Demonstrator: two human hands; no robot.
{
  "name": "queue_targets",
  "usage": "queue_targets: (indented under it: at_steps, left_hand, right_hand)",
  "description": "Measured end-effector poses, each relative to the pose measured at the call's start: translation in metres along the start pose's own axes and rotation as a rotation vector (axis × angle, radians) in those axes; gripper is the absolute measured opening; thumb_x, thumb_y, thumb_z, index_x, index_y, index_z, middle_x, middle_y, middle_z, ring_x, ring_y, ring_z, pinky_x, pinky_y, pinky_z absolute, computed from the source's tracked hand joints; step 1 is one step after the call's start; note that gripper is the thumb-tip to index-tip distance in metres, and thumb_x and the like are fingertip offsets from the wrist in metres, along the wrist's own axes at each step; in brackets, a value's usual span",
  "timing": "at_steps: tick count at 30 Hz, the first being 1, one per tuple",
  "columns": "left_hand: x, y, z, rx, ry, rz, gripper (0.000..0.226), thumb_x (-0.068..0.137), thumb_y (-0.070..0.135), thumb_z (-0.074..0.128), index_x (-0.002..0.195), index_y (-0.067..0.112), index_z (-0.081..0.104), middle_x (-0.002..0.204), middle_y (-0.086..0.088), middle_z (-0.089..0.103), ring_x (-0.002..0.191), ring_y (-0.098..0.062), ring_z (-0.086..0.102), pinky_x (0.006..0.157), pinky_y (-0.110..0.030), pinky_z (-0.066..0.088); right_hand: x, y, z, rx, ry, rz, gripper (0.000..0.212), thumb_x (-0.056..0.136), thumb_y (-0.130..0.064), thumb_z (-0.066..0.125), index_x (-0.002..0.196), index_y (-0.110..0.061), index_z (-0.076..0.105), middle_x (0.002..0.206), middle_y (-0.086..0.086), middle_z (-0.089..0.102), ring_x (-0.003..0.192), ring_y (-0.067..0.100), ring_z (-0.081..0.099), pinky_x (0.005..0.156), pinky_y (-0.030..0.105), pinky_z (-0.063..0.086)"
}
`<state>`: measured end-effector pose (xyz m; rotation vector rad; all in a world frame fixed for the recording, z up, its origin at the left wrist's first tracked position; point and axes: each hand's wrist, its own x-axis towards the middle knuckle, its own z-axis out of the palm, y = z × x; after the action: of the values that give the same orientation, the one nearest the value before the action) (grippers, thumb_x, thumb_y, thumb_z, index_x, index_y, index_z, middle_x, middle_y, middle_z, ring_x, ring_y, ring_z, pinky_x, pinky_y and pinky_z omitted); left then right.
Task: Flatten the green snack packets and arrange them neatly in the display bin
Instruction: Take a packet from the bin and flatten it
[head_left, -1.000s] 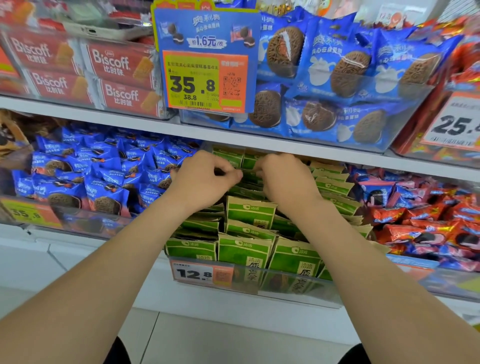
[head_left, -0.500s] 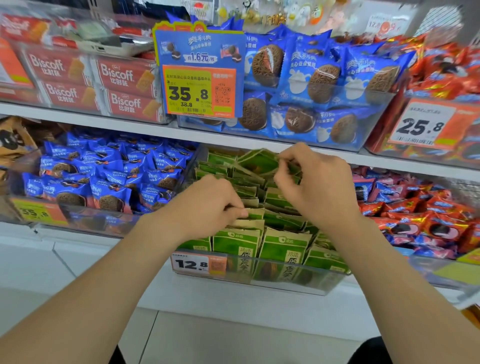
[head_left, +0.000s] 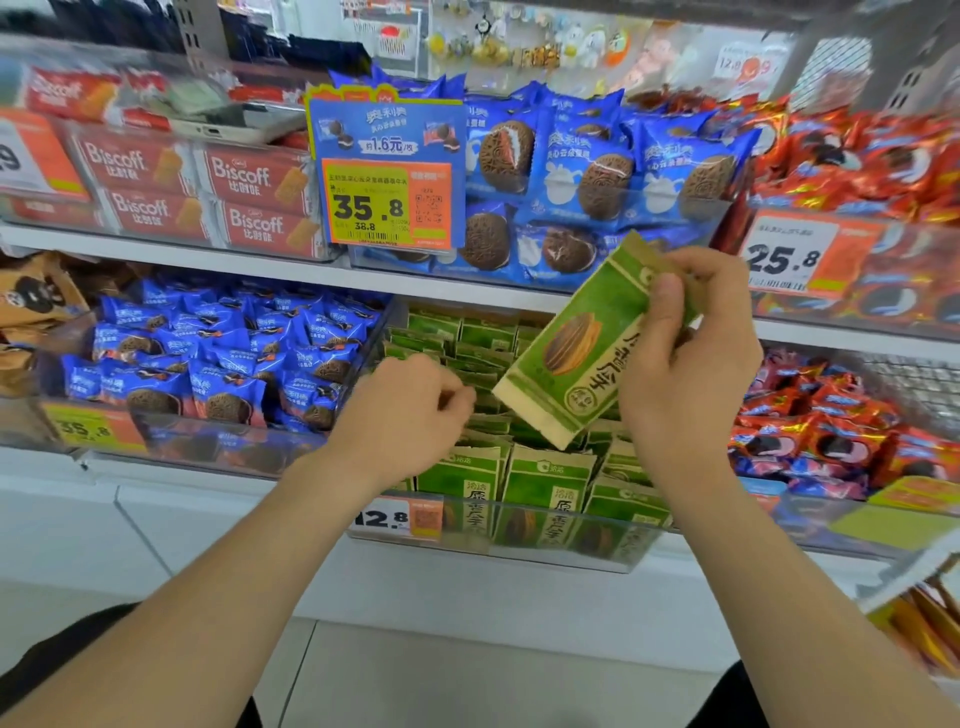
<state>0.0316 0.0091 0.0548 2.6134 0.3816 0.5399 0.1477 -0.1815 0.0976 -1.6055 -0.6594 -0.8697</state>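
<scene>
right hand (head_left: 691, 353): curled round the top end of one green packet, thumb (head_left: 667, 301) across its face, fingers behind.
held packet (head_left: 576, 358): up in the air over the display bin, tilted, lower corner just above the middle rows, touching nothing but the hand.
left hand (head_left: 410, 410): down in the bin, fingers curled into the rows. can't tell if it pinches a packet or only presses.
green packets (head_left: 545, 483): front row upright against the clear wall. middle and back rows lean unevenly, so not neat yet by my read.
display bin (head_left: 644, 540): clear front wall, price tag (head_left: 395, 519) at its left corner.
risk, slip: grip is at one end only. contents may shift to the low end and swing the packet out of the pinch.
risk, knock: the hanging corner coming down tilted could tip the front row over the low wall.
risk, no slot: if the left hand doesn't hold a gap open, the packet lands on top and the rows bulge.
risk, crush: hard flattening could burst a seal or crack what's inside.
risk, stray: blue cookie packets (head_left: 218, 364) and red packets (head_left: 831, 431) sit just beside. a dropped packet may land there.
</scene>
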Motion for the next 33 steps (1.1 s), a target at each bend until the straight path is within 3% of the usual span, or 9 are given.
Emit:
queue_targets:
  at_steps: [5,8,12,16,20,24,27,30,33]
  left_hand:
    - [-0.005,0.028,-0.006,-0.487,0.242,-0.142,0.051,0.108,0.045,0.035,0.1,0.028,0.083,0.09,0.009,0.08,0.09,-0.013,0.075,0.095,-0.039,0.056]
    - [-0.013,0.051,-0.005,-0.736,0.154,-0.109,0.024,0.111,0.032,0.051,0.113,0.027,0.074,0.091,0.006,0.08,0.086,-0.01,0.074,0.082,-0.037,0.058]
    - [-0.024,0.072,-0.003,-0.969,0.167,-0.223,0.014,0.11,0.016,0.056,0.122,0.02,0.063,0.096,-0.001,0.081,0.087,-0.021,0.079,0.077,-0.043,0.065]
    - [-0.024,0.068,-0.004,-1.011,0.309,-0.381,0.022,0.106,0.021,0.065,0.121,0.027,0.05,0.109,-0.004,0.075,0.095,-0.021,0.077,0.08,-0.043,0.064]
    - [-0.029,0.062,-0.003,-0.828,0.359,-0.276,0.012,0.103,0.034,0.068,0.108,0.027,0.06,0.106,0.0,0.069,0.094,-0.016,0.07,0.091,-0.05,0.06]
    - [-0.037,0.063,-0.002,-0.783,0.249,-0.207,0.044,0.088,0.069,0.069,0.091,0.025,0.066,0.103,-0.003,0.072,0.099,-0.023,0.071,0.095,-0.052,0.057]
    - [-0.036,0.063,-0.001,-0.731,0.235,-0.118,0.028,0.094,0.049,0.073,0.085,0.022,0.07,0.089,0.005,0.072,0.089,-0.014,0.07,0.083,-0.037,0.055]
    - [-0.037,0.064,-0.005,-0.804,0.172,-0.046,0.023,0.106,0.021,0.063,0.086,0.015,0.074,0.075,0.009,0.067,0.074,-0.004,0.063,0.073,-0.021,0.049]
    - [-0.036,0.06,-0.007,-0.772,0.136,0.008,0.024,0.109,0.018,0.058,0.089,0.015,0.07,0.071,0.013,0.059,0.07,-0.001,0.055,0.071,-0.021,0.045]
  right_hand:
    - [-0.007,-0.003,-0.001,0.023,-0.428,0.118,0.01,0.106,-0.018,0.062,0.108,-0.018,0.071,0.078,-0.027,0.068,0.069,-0.001,0.064,0.06,0.018,0.044]
    - [-0.02,-0.013,0.001,0.057,-0.493,0.161,0.009,0.105,-0.018,0.065,0.111,-0.018,0.07,0.085,-0.014,0.072,0.073,0.007,0.067,0.064,0.017,0.047]
    - [-0.033,-0.028,0.0,0.307,-0.443,0.508,0.015,0.108,-0.029,0.059,0.113,-0.019,0.07,0.097,0.002,0.077,0.089,0.024,0.074,0.083,0.045,0.062]
    - [-0.046,-0.034,-0.007,0.622,-0.565,0.892,0.036,0.11,-0.036,0.056,0.108,-0.008,0.078,0.111,0.019,0.078,0.097,0.029,0.074,0.092,0.057,0.06]
    - [-0.055,-0.038,-0.009,0.807,-0.633,1.074,0.035,0.106,-0.038,0.059,0.117,-0.01,0.078,0.109,0.013,0.078,0.092,0.02,0.071,0.077,0.033,0.062]
    - [-0.056,-0.036,-0.01,0.667,-0.642,0.941,0.032,0.109,-0.027,0.059,0.107,-0.002,0.078,0.105,0.023,0.078,0.09,0.033,0.073,0.08,0.045,0.065]
    - [-0.056,-0.034,-0.01,0.487,-0.561,0.732,0.031,0.108,-0.027,0.061,0.091,-0.007,0.079,0.088,0.025,0.075,0.078,0.04,0.068,0.078,0.06,0.06]
    - [-0.054,-0.032,-0.008,0.475,-0.513,0.701,0.039,0.102,-0.038,0.065,0.085,-0.005,0.075,0.076,0.022,0.061,0.071,0.026,0.053,0.074,0.051,0.054]
    - [-0.053,-0.03,-0.005,0.483,-0.523,0.682,0.048,0.099,-0.046,0.065,0.091,0.001,0.073,0.083,0.038,0.062,0.073,0.027,0.052,0.075,0.051,0.055]
